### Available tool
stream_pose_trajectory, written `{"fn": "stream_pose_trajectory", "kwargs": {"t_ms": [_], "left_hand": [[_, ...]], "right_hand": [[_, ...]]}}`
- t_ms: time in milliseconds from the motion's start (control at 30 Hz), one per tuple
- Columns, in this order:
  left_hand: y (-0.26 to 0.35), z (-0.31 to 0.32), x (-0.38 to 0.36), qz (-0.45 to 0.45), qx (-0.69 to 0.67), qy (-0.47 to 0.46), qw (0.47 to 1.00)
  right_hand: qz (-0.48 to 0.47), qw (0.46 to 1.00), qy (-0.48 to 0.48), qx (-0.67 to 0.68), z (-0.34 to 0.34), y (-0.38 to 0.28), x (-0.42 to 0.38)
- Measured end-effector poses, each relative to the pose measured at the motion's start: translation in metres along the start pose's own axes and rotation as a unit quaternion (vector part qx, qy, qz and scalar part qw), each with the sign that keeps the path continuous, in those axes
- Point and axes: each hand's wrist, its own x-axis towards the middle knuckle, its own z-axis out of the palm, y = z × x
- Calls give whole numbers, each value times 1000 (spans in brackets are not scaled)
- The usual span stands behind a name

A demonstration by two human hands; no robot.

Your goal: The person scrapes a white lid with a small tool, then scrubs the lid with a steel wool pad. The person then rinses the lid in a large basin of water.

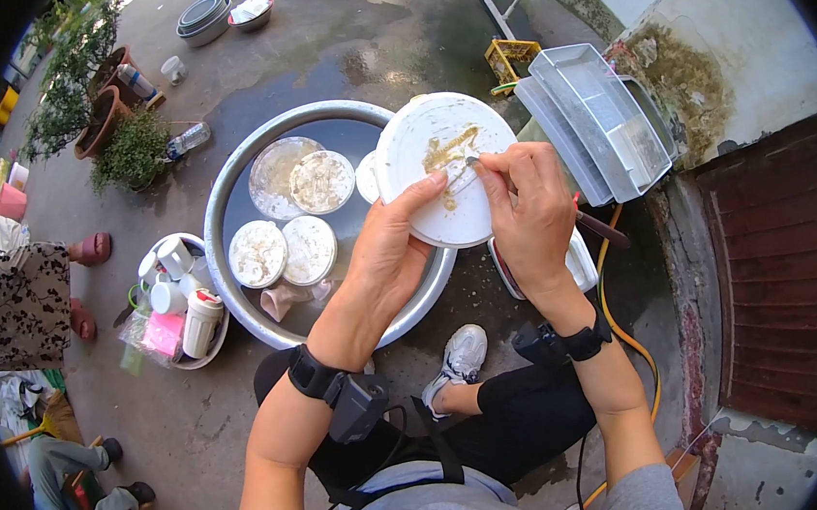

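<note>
My left hand (384, 252) grips a white round lid (414, 148) by its near edge, thumb on top, tilting it over a big metal basin (217, 238). Yellow-brown residue is smeared across the lid's middle. Against that residue, my right hand (536, 215) pinches a small dark piece (471, 161), too small to name. Water fills the basin, and several round whitish-stained lids or containers sit in it, among them one at the front left (258, 254) and one behind (321, 182). A pinkish cloth (279, 301) lies at the basin's near side.
To the left stands a bowl (226, 341) of cups and a tumbler. Stacked clear plastic bins (601, 122), a yellow basket (511, 59) and an orange hose (609, 281) are on the right. Potted plants (130, 148) stand at the far left. A seated person's legs (69, 489) show at lower left.
</note>
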Motion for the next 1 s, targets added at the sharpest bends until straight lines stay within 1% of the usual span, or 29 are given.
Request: {"fn": "stream_pose_trajectory", "kwargs": {"t_ms": [167,267,333,533,633,867,1000], "left_hand": [[3,1,-2,-6,1,-3,1000],[1,-2,0,1,0,0,1000],[1,-5,3,7,-3,-3,1000],[1,-2,2,17,-5,-16,1000],[0,1,0,12,-9,-15,1000],[-1,-3,3,0,-37,-16,999],[-1,-4,3,9,-26,-14,1000]], "right_hand": [[-22,1000,12,1,-1,4,3],[-28,1000,0,6,-2,2,1],[-33,999,-19,35,-1,-3,-1],[-16,1000,7,8,1,-1,1],[-7,1000,20,23,2,1,0],[-6,1000,5,26,2,-1,-1],[-24,998,-5,52,5,-5,-1]]}}
